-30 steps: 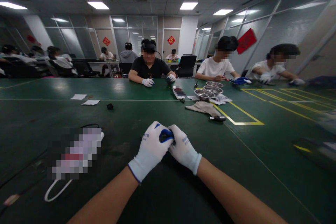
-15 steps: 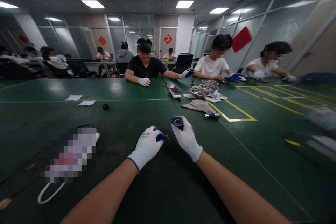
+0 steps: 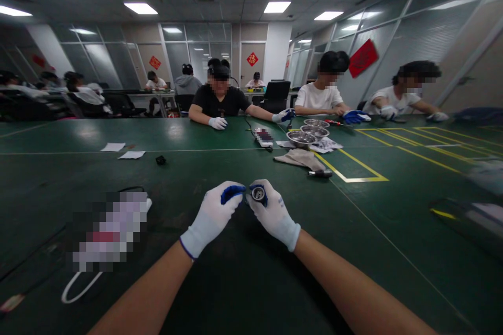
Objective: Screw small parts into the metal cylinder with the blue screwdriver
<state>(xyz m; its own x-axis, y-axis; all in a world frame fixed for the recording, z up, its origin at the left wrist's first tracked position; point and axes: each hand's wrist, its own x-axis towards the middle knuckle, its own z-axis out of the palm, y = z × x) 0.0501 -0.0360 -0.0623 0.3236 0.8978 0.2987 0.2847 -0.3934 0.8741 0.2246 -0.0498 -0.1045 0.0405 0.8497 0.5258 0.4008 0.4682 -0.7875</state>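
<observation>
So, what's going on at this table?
Someone in white-and-blue gloves holds a small dark cylinder in the right hand, its open end facing up toward the camera, with something metallic-looking inside. The left hand is curled close beside it; whether it grips anything is hard to tell. Farther off on the green table are metal bowls and a beige cloth, and co-workers sit along the far side.

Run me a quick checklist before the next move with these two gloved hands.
1. Right hand gripping the tube: ok.
2. Tube's open end in view: ok, it faces the camera.
3. Parts inside the tube properly seated: cannot tell, too small.
4. Left hand close to the tube: ok.
5. Left hand holding something: cannot tell.
6. Cloth clear of both hands: ok, it lies farther off.
</observation>
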